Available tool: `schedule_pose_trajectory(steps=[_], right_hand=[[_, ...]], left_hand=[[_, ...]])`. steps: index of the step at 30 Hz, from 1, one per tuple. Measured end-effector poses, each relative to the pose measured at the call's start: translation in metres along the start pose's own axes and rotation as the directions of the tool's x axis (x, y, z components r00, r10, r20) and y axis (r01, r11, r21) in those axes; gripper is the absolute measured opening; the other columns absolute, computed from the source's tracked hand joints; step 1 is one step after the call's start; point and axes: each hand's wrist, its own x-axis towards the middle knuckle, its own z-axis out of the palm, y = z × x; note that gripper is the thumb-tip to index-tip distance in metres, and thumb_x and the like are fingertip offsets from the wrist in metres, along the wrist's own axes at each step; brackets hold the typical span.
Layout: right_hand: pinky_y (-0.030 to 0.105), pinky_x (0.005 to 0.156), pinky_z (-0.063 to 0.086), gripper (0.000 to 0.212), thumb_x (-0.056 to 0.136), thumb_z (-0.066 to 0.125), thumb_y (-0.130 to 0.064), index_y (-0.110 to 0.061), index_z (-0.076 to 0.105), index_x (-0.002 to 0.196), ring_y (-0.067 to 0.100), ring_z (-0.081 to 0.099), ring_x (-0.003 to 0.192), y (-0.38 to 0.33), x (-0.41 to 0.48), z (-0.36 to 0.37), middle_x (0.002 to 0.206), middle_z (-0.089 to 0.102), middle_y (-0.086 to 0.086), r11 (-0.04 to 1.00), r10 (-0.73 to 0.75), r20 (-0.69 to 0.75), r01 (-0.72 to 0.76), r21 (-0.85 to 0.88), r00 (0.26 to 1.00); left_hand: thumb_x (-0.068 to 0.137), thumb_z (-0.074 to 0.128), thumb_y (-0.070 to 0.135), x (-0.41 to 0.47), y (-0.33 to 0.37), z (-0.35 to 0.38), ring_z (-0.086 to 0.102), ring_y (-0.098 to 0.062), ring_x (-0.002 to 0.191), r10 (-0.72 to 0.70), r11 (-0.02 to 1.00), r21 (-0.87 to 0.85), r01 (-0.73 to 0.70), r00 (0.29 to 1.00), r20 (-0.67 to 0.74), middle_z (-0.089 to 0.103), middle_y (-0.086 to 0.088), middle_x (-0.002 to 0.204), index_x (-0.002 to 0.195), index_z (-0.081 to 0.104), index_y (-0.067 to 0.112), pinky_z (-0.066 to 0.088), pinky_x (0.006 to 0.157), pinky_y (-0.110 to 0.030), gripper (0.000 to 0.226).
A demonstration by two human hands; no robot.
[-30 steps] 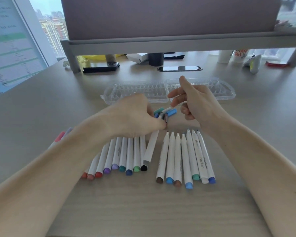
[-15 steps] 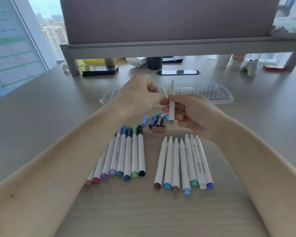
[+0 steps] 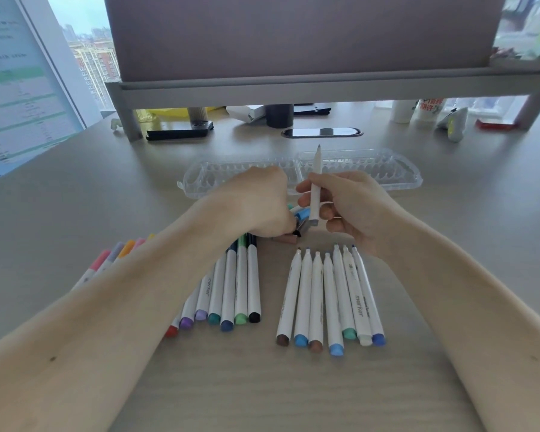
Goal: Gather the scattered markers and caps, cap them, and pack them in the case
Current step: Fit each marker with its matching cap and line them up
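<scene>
The left hand [image 3: 256, 204] reaches knuckles-up into the loose caps [image 3: 302, 213], its fingertips hidden, so any grip cannot be told. The right hand [image 3: 349, 210] grips an uncapped marker [image 3: 316, 182] upright, tip pointing up, before the clear case [image 3: 381, 169], which lies open on the desk [image 3: 480, 213] and is partly blocked. Nearer, a row of capped markers [image 3: 240, 285] and a row of bare-tipped markers [image 3: 331, 294] lie lengthwise.

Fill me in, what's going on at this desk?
A person is capping markers. The right hand holds a bare gray marker upright, tip up. The left hand is down on the loose caps, fingers hidden, so I cannot tell whether it has one. Seven uncapped markers lie in a row on the right. The capped markers lie on the left, partly under the left forearm. The clear case sits open behind, with no markers in it.
</scene>
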Motion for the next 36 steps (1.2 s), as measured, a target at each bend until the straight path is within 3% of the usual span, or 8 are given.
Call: schedule_pose_trajectory(steps=[4, 7, 9, 13, 18, 22, 27, 36], right_hand=[[0.02, 0.044, 0.037, 0.035, 0.106, 0.053, -0.032, -0.008, 0.076, 0.097, 0.008, 0.047, 0.05, -0.001, -0.001, -0.001, 0.073, 0.073, 0.0, 1.0, -0.005, 0.003, 0.005, 0.011, 1.0], [0.02, 0.046, 0.036, 0.037, 0.108, 0.048, -0.032, -0.006, 0.074, 0.102, 0.009, 0.045, 0.051, -0.002, -0.003, 0.0, 0.075, 0.075, 0.002, 1.0, -0.025, 0.051, 0.025, -0.003, 0.998], [0.021, 0.048, 0.036, 0.035, 0.109, 0.047, -0.032, -0.006, 0.071, 0.108, 0.01, 0.045, 0.051, -0.003, -0.005, 0.003, 0.077, 0.076, 0.003, 0.998, -0.037, 0.128, 0.044, -0.047, 0.991], [0.021, 0.05, 0.041, 0.028, 0.108, 0.05, -0.028, -0.006, 0.067, 0.113, 0.012, 0.049, 0.052, -0.003, -0.012, 0.012, 0.083, 0.078, 0.006, 0.993, -0.04, 0.255, 0.067, -0.099, 0.966], [0.035, 0.067, 0.046, 0.033, 0.108, 0.049, -0.025, -0.001, 0.071, 0.105, 0.017, 0.05, 0.058, -0.003, -0.015, 0.013, 0.088, 0.078, 0.012, 0.992, -0.05, 0.364, 0.09, -0.092, 0.93], [0.018, 0.047, 0.042, 0.036, 0.108, 0.048, -0.025, 0.001, 0.073, 0.105, 0.013, 0.051, 0.056, -0.004, -0.019, 0.013, 0.089, 0.077, 0.012, 0.985, -0.032, 0.447, 0.105, -0.14, 0.894], [0.018, 0.046, 0.04, 0.035, 0.107, 0.051, -0.027, -0.004, 0.076, 0.098, 0.012, 0.051, 0.054, -0.005, -0.022, 0.015, 0.086, 0.077, 0.01, 0.97, -0.054, 0.466, 0.158, -0.187, 0.883], [0.018, 0.044, 0.04, 0.035, 0.106, 0.053, -0.028, -0.004, 0.076, 0.094, 0.011, 0.051, 0.052, -0.006, -0.023, 0.014, 0.082, 0.078, 0.009, 0.966, -0.064, 0.444, 0.167, -0.197, 0.894]], left_hand=[[0.092, 0.071, 0.036, -0.003, -0.015, -0.005, 0.066, -0.023, 0.077, 0.013, 0.983, -0.186, -0.013, 1.0, -0.005, 0.07, 0.0, 0.082, 0.09, 0.074, 0.012, 0.053, 0.068, -0.037, 0.025], [0.099, 0.063, 0.038, -0.009, -0.034, -0.007, 0.061, -0.01, 0.077, -0.017, 0.9, -0.436, -0.002, 0.999, -0.041, 0.068, 0.004, 0.087, 0.096, 0.07, 0.021, 0.048, 0.068, -0.029, 0.019], [0.1, 0.063, 0.035, -0.012, -0.047, -0.005, 0.061, -0.013, 0.08, -0.056, 0.787, -0.616, 0.028, 0.998, -0.025, 0.07, -0.001, 0.094, 0.102, 0.07, 0.02, 0.051, 0.073, -0.029, 0.016], [0.1, 0.066, 0.021, -0.014, -0.06, 0.006, 0.063, -0.014, 0.084, -0.175, 0.459, -0.889, -0.015, 0.979, -0.107, 0.078, -0.003, 0.101, 0.107, 0.071, 0.012, 0.055, 0.077, -0.03, 0.013], [0.098, 0.069, 0.023, -0.018, -0.058, 0.014, 0.066, -0.014, 0.079, -0.23, 0.375, -0.92, -0.116, 0.95, -0.213, 0.08, 0.002, 0.095, 0.113, 0.066, 0.017, 0.054, 0.076, -0.033, 0.016], [0.1, 0.067, 0.025, -0.022, -0.054, 0.013, 0.07, -0.013, 0.082, -0.223, 0.309, -0.932, -0.188, 0.939, -0.264, 0.08, 0.003, 0.099, 0.125, 0.064, 0.031, 0.056, 0.077, -0.032, 0.026], [0.097, 0.069, 0.029, -0.024, -0.048, 0.014, 0.071, -0.015, 0.084, -0.22, 0.297, -0.933, -0.203, 0.936, -0.274, 0.08, 0.002, 0.097, 0.115, 0.071, 0.026, 0.054, 0.079, -0.034, 0.018], [0.098, 0.068, 0.029, -0.028, -0.045, 0.013, 0.072, -0.012, 0.083, -0.187, 0.336, -0.911, -0.238, 0.932, -0.312, 0.08, 0.003, 0.095, 0.114, 0.07, 0.023, 0.055, 0.077, -0.031, 0.017]])
